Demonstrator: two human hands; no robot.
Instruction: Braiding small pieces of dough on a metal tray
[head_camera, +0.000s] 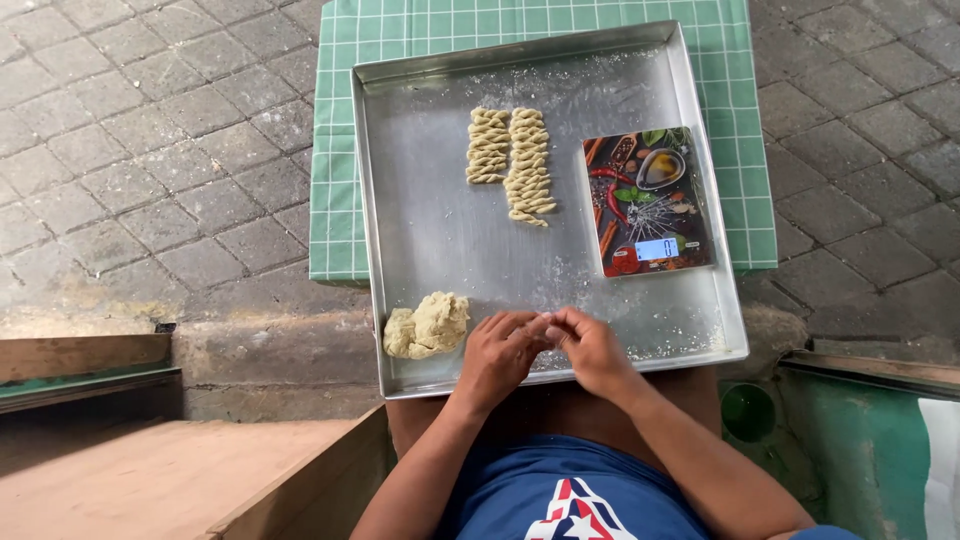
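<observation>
At the near edge of the metal tray (420, 250), which rests across the person's lap, both hands meet fingertip to fingertip. The left hand (497, 355) and the right hand (592, 350) are curled toward each other, knuckles up, wrists resting at the tray's rim, forearms coming in from below in a shallow V. Between the fingertips sits what looks like a small piece of dough (545, 322), though it is nearly covered by the fingers and its shape cannot be made out. Each grip is narrow, pinched on that piece rather than spread.

Judging from the layout, the step in hand is the shaping of one small portion: rolling or twisting it between the fingers. The dough lump (428, 325) it would be taken from lies just beside the left hand, at the tray's near left corner. Farther up the tray lie two rows of twisted dough pieces (510, 160), side by side and touching. A kitchen scale (648, 200) with a printed picture of spices stands to their right, well apart from the hands.

A next move would call for light, even finger pressure so the strand does not tear, and a long reach across the floured tray to the rows. Under the tray's far end lies a green checked cloth (750, 150) on paving stones (150, 150).
</observation>
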